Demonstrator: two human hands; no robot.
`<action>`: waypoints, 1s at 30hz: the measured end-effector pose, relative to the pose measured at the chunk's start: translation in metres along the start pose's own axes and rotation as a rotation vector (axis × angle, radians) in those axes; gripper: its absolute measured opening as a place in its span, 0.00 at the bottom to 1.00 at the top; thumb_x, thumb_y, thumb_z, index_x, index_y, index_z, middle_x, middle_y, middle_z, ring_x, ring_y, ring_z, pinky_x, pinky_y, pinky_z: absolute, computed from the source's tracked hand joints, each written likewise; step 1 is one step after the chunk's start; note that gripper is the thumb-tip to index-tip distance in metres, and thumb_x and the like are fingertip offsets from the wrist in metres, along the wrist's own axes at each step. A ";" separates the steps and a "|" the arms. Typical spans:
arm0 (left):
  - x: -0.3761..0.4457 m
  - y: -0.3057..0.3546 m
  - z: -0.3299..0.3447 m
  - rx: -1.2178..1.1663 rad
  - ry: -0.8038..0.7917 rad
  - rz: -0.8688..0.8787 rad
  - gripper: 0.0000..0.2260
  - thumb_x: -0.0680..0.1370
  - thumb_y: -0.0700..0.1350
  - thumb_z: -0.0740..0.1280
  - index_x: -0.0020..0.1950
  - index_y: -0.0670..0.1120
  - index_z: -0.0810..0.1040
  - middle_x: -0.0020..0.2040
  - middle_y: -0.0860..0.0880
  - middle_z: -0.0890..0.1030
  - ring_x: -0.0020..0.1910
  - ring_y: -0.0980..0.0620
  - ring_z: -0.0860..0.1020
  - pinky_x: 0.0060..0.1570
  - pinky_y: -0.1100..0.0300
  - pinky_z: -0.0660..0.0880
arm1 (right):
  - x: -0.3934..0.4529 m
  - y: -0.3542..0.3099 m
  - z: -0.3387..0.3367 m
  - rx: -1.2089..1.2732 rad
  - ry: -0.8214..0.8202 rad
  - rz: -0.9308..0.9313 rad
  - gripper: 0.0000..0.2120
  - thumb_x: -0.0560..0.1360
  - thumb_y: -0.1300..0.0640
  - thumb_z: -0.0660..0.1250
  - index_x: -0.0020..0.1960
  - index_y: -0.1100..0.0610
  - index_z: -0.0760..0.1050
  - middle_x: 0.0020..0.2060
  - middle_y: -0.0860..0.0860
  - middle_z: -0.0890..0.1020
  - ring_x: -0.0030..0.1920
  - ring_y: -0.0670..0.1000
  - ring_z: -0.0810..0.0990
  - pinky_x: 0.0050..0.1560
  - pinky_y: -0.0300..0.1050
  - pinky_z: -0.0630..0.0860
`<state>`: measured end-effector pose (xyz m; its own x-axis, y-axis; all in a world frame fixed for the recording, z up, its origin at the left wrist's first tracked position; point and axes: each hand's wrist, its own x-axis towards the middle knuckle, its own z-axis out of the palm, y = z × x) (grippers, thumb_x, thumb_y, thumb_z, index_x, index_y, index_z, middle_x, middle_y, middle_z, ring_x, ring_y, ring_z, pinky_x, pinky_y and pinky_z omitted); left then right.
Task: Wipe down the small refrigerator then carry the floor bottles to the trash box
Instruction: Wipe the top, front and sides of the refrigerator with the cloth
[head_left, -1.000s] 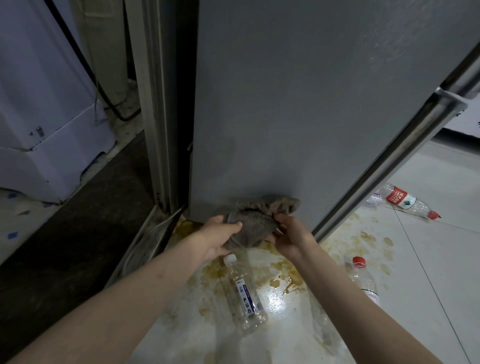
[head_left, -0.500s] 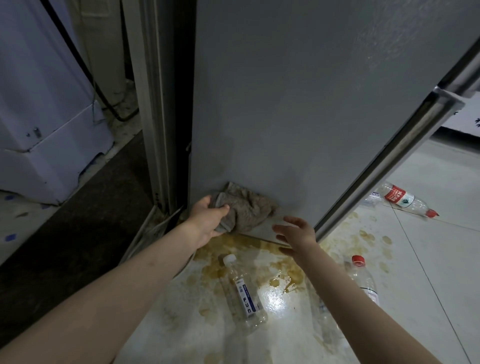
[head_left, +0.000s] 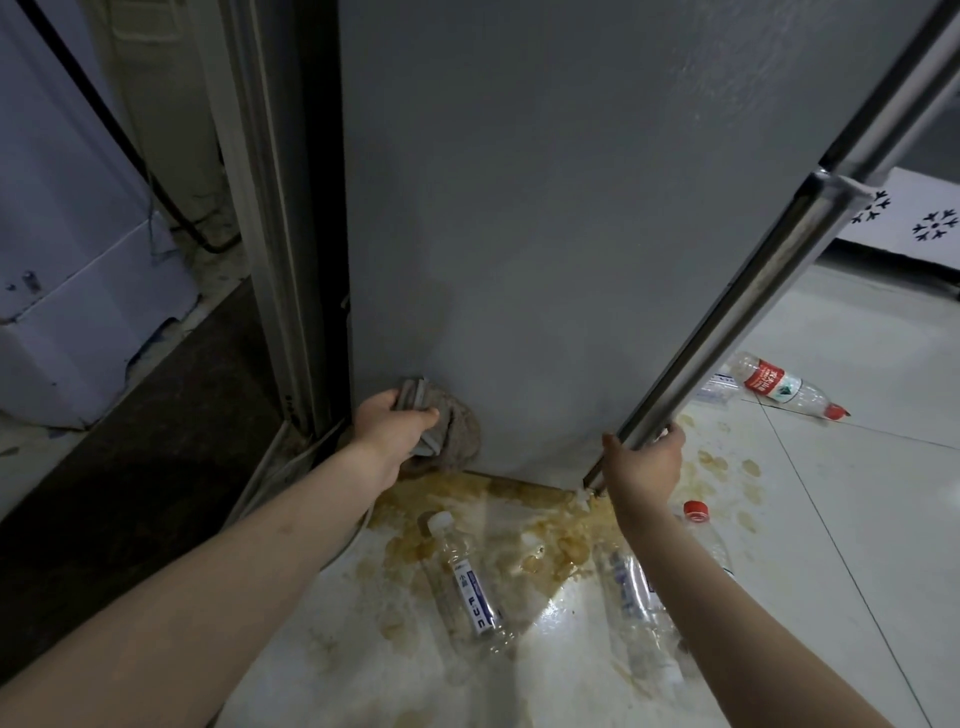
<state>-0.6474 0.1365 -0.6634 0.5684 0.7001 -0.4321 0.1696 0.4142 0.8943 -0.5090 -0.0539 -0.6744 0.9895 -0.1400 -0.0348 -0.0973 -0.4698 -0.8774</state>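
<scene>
- The refrigerator (head_left: 571, 234) stands on the floor (head_left: 831, 519); its grey side is being wiped low down, by the bottom edge.
- The left hand (head_left: 392, 423) has its fingers clenched round the cloth (head_left: 457, 434), pressing it to the panel. Long overlapping strokes would likely serve best.
- The right hand (head_left: 644, 462), free a moment ago, now grasps the handle (head_left: 727, 332).
- Bottles (head_left: 467, 582) lie below in brown spill (head_left: 519, 509).

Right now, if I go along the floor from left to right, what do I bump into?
Dark brown floor strip → grey-brown crumpled cloth gripped by left hand → clear plastic bottle with white cap → right hand on shiny fridge edge → red-labelled clear bottle.
</scene>
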 end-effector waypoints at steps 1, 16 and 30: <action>0.000 0.000 0.002 0.007 -0.009 -0.003 0.08 0.74 0.33 0.69 0.43 0.47 0.78 0.50 0.41 0.80 0.52 0.41 0.79 0.55 0.46 0.77 | 0.001 -0.001 -0.002 0.005 0.010 -0.019 0.31 0.71 0.59 0.71 0.69 0.59 0.61 0.64 0.59 0.73 0.64 0.61 0.72 0.64 0.55 0.70; -0.003 -0.002 0.035 0.005 -0.003 0.028 0.07 0.73 0.31 0.69 0.48 0.42 0.78 0.35 0.47 0.77 0.19 0.60 0.76 0.18 0.70 0.70 | 0.007 0.010 -0.003 -0.009 0.051 -0.093 0.24 0.72 0.61 0.69 0.65 0.58 0.65 0.60 0.55 0.76 0.58 0.59 0.76 0.58 0.53 0.73; -0.003 -0.007 0.055 0.004 0.117 0.013 0.10 0.73 0.34 0.70 0.55 0.38 0.79 0.41 0.46 0.79 0.42 0.48 0.77 0.43 0.59 0.72 | 0.026 0.006 -0.008 -0.047 0.126 -0.066 0.09 0.74 0.62 0.63 0.54 0.60 0.70 0.48 0.58 0.80 0.49 0.60 0.78 0.48 0.51 0.72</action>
<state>-0.6056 0.0996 -0.6623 0.4725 0.7687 -0.4311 0.1660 0.4028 0.9001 -0.4847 -0.0678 -0.6771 0.9730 -0.2145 0.0857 -0.0399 -0.5216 -0.8523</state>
